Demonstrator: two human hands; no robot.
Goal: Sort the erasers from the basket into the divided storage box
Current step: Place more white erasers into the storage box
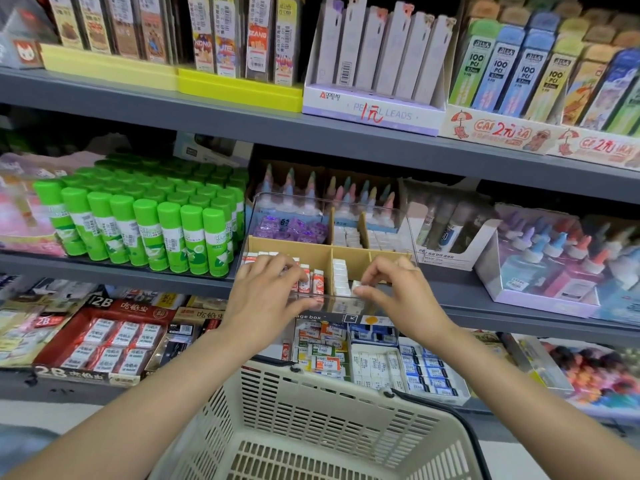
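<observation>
The clear divided storage box (405, 220) stands on the middle shelf, split by cardboard dividers. My left hand (266, 289) reaches into its front left compartment, fingers curled over the red-and-white sleeved erasers (318, 281) standing there. My right hand (391, 289) is at the front middle compartment and pinches a white eraser (356, 287) next to a row of white erasers (341, 275). The beige plastic basket (311, 410) sits below my arms; its visible inside shows no erasers.
Green glue sticks (145, 220) stand left of the box, glue bottles (547, 258) in a display carton to the right. The shelf below holds boxed erasers (374, 362) and 2B eraser packs (114, 344). Pencil lead packs (381, 53) fill the top shelf.
</observation>
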